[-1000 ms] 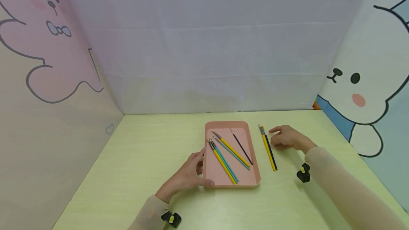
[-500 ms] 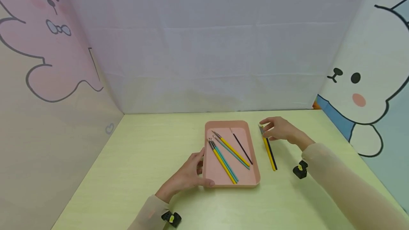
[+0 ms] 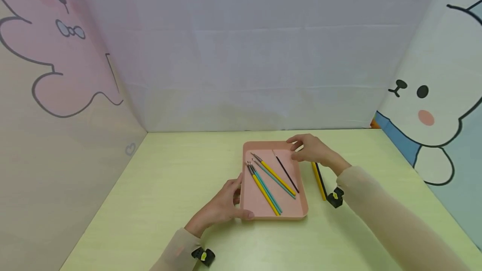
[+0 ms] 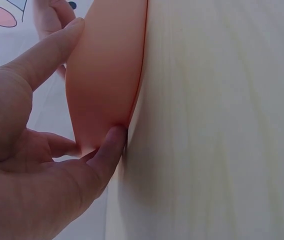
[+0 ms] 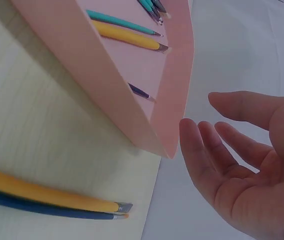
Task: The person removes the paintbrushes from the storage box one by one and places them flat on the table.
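Note:
A shallow pink tray [image 3: 269, 209] lies on the table, holding several paintbrushes with yellow, teal and dark handles, among them a yellow paintbrush [image 3: 278, 177] and a thin dark paintbrush [image 3: 287, 171]. At its near left corner my left hand [image 3: 218, 208] grips the tray, thumb on the near side and fingers along the left wall. My right hand [image 3: 311, 150] hovers by the far right corner, fingers loosely bent and holding nothing; in the right wrist view a gap shows between thumb and fingers. To the tray's right lie a thick yellow paintbrush [image 5: 47, 192] and a dark blue paintbrush [image 5: 57, 212], partly hidden by my right arm in the head view.
The pale wood-grain table [image 3: 180, 166] ends at a white cloth backdrop [image 3: 241, 74]. Side panels with cartoon animals stand at left and right. A small black device [image 3: 203, 256] is worn on each wrist.
My right hand has moved left, from beside the loose paintbrushes, across their tips, to the tray's far right corner. My left hand stays on the tray. The paintbrushes lie where they were.

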Action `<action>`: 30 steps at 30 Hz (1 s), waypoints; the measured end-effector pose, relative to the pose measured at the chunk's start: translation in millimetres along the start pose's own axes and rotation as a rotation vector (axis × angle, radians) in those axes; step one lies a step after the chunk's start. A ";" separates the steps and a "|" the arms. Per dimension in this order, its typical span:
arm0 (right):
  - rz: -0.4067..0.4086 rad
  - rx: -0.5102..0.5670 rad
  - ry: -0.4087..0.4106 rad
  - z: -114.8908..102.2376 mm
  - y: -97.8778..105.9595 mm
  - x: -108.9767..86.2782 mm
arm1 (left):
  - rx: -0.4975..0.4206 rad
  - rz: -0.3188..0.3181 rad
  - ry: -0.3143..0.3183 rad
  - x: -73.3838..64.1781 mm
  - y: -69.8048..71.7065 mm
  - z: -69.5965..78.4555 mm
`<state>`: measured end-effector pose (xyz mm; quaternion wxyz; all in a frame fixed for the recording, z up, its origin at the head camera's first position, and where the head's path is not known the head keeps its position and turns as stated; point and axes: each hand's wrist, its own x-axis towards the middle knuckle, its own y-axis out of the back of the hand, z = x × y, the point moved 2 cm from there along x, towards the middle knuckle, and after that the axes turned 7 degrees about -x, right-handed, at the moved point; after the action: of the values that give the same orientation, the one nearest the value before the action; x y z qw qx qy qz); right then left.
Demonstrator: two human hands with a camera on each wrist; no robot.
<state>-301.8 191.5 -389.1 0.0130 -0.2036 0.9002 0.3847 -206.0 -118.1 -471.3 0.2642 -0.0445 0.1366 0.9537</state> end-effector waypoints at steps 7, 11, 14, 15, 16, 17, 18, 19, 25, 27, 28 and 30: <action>-0.005 -0.033 -0.027 -7.1 -12.7 14.7 | -0.007 -0.001 0.005 0.6 -0.4 0.4; -0.021 -0.051 -0.048 -7.6 -20.7 21.7 | 0.001 0.003 0.010 0.8 -0.1 0.8; -0.017 -0.101 -0.050 -7.8 -26.2 25.9 | 0.003 -0.001 0.010 1.3 0.3 1.0; -0.016 -0.118 -0.050 -8.0 -28.0 27.1 | 0.001 -0.003 0.008 1.4 0.4 1.2; -0.015 -0.133 -0.047 -8.3 -29.7 28.1 | -0.002 -0.004 0.007 1.3 0.6 1.6; -0.014 -0.145 -0.049 -8.8 -31.5 29.2 | -0.006 -0.007 0.006 1.2 0.6 1.5; -0.014 -0.157 -0.048 -9.2 -33.1 30.1 | -0.009 -0.009 0.005 1.2 0.6 1.4; -0.018 -0.163 -0.049 -9.7 -34.8 30.8 | -0.013 -0.010 0.005 1.0 0.6 1.7; -0.037 -0.190 -0.065 -12.6 -43.6 34.0 | -0.022 -0.005 0.003 0.0 0.4 1.6; -0.028 -0.216 -0.065 -12.8 -45.4 35.1 | -0.024 -0.006 0.002 0.1 0.0 1.2; -0.023 -0.229 -0.067 -12.8 -46.2 35.8 | -0.025 -0.006 0.004 0.1 0.0 1.1; -0.010 -0.253 -0.081 -12.9 -48.0 37.2 | -0.028 -0.009 0.008 0.4 -0.3 0.7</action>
<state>-316.1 139.4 -419.7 0.0254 -0.1923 0.8422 0.5031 -206.2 -117.5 -470.8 0.2672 -0.0527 0.1241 0.9542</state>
